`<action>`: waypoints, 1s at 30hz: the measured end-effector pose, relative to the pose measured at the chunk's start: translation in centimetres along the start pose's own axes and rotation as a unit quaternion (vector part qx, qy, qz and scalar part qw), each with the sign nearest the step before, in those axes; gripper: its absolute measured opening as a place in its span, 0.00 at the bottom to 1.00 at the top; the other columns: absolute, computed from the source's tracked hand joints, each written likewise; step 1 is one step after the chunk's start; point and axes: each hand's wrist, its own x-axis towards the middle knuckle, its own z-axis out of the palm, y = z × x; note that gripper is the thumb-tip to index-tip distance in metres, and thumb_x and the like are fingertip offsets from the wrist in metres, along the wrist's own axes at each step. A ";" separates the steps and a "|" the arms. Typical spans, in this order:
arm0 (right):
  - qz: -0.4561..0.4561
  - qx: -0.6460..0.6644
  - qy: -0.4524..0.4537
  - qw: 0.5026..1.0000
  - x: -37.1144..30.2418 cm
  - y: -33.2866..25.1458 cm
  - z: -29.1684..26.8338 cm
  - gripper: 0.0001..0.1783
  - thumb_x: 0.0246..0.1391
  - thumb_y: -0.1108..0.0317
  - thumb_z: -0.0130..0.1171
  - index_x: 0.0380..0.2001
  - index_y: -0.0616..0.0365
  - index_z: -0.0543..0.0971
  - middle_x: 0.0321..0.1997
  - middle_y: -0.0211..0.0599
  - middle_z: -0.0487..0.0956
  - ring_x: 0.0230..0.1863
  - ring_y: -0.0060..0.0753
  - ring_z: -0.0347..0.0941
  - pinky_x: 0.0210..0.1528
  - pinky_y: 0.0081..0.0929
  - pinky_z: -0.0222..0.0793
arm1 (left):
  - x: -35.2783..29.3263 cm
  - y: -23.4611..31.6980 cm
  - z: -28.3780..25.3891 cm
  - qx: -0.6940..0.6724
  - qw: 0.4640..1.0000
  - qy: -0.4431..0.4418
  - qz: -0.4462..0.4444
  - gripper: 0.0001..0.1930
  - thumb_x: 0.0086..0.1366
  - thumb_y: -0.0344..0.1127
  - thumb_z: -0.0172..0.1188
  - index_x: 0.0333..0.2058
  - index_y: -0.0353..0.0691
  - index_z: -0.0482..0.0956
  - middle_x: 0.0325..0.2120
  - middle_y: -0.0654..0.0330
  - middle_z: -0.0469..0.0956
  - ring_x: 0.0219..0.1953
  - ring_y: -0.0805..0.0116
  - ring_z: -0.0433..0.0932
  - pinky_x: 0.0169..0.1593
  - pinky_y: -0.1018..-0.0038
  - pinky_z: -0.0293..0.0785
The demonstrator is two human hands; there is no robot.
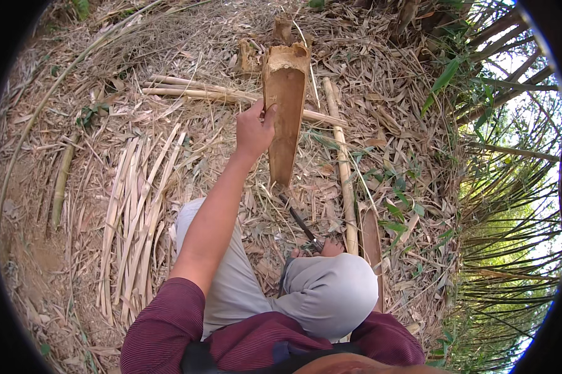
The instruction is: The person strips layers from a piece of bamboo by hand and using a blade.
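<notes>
My left hand (pixel 256 129) is wrapped round the left edge of a split bamboo piece (pixel 285 115), with the thumb on its hollow inner face. This brown, trough-shaped piece stands nearly upright, its wide, rough end up and its narrow end down by the leaf litter. Beyond my bent right knee, my right hand (pixel 332 248) shows only in part, closed at the handle end of a dark-bladed knife (pixel 301 219). The blade points up and left, toward the foot of the bamboo piece. My knee hides the right forearm.
Several pale bamboo strips (pixel 134 218) lie in a bundle at left. More strips (pixel 194 92) lie across behind the held piece. A bamboo pole (pixel 344 181) and a brown split length (pixel 371 240) lie at right. Stumps (pixel 248 59) stand at the back, bamboo stems (pixel 511 255) far right.
</notes>
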 end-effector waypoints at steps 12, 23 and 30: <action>-0.091 0.386 0.016 0.918 -11.2 2.3 -28.8 0.23 0.49 0.59 0.70 0.43 0.66 0.81 0.25 0.41 0.81 0.25 0.29 0.78 0.32 0.30 0.74 | 0.4 -0.3 -0.1 -0.019 0.999 0.032 0.037 0.11 0.69 0.37 0.61 0.42 0.34 0.80 0.27 0.46 0.82 0.27 0.52 0.83 0.33 0.62 0.75; -0.298 0.659 0.078 0.687 -19.6 -11.4 -51.3 0.08 0.68 0.65 0.55 0.42 0.59 0.75 0.20 0.21 0.67 0.16 0.13 0.62 0.19 0.18 0.61 | -0.1 1.2 1.4 0.013 0.997 0.045 0.057 0.11 0.69 0.40 0.59 0.40 0.37 0.80 0.23 0.43 0.80 0.27 0.42 0.81 0.32 0.53 0.74; -0.253 0.622 0.092 0.735 -14.3 -17.3 -47.4 0.11 0.68 0.62 0.56 0.40 0.60 0.76 0.24 0.26 0.75 0.19 0.16 0.66 0.21 0.23 0.64 | -0.3 1.0 2.2 0.000 0.998 0.033 0.060 0.12 0.69 0.40 0.59 0.36 0.36 0.79 0.24 0.43 0.80 0.28 0.40 0.80 0.32 0.51 0.73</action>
